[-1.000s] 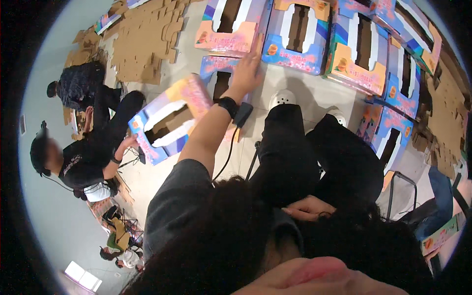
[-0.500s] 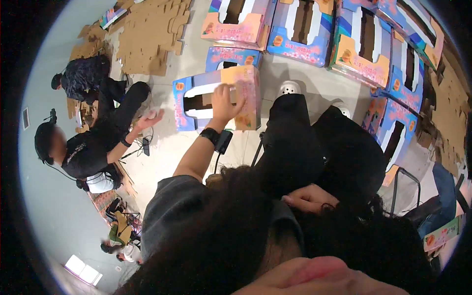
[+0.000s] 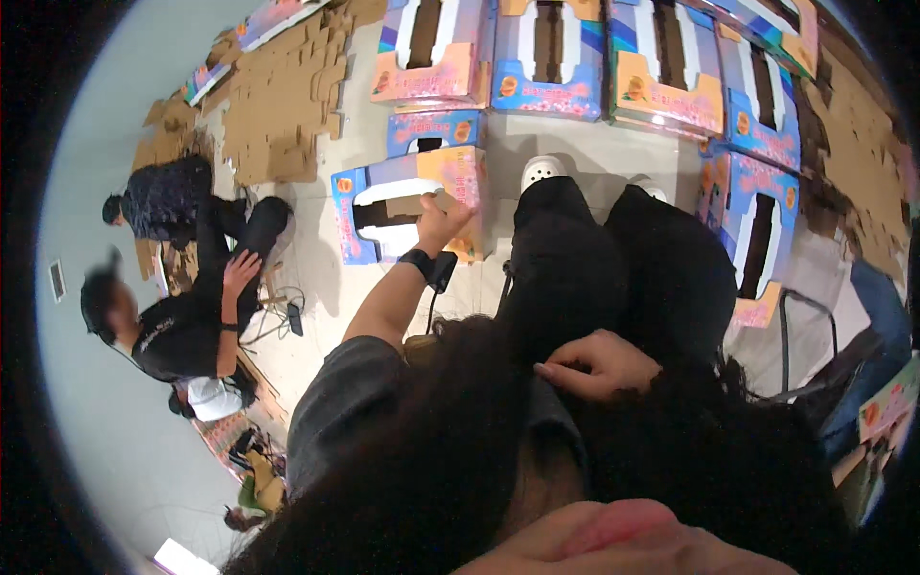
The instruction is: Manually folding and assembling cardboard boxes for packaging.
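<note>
My left hand (image 3: 444,225), with a dark band on its wrist, reaches forward over a colourful cardboard box (image 3: 465,177). Its fingers are bent around the edge of the box's cut-out window, beside the pink end panel. The box is blue, purple and orange-pink, with brown card showing through the white-edged opening. Just behind it, a similar blue box (image 3: 431,125) is partly covered. Close to my body, my right hand (image 3: 606,366) lies over my dark-trousered lap with its fingers curled in; whatever they hold, if anything, is hidden.
Several matching boxes (image 3: 546,91) stand in a row ahead, curving down the right side. Flattened brown cardboard (image 3: 283,115) covers floor at the far left. A person in black (image 3: 177,335) sits at left, another person (image 3: 168,196) beyond. A dark metal frame (image 3: 810,299) stands at right.
The view has shifted slightly, so the far boxes sit higher and further left. The seated person at left has drawn an outstretched hand back onto a leg. My left hand stays at the box.
</note>
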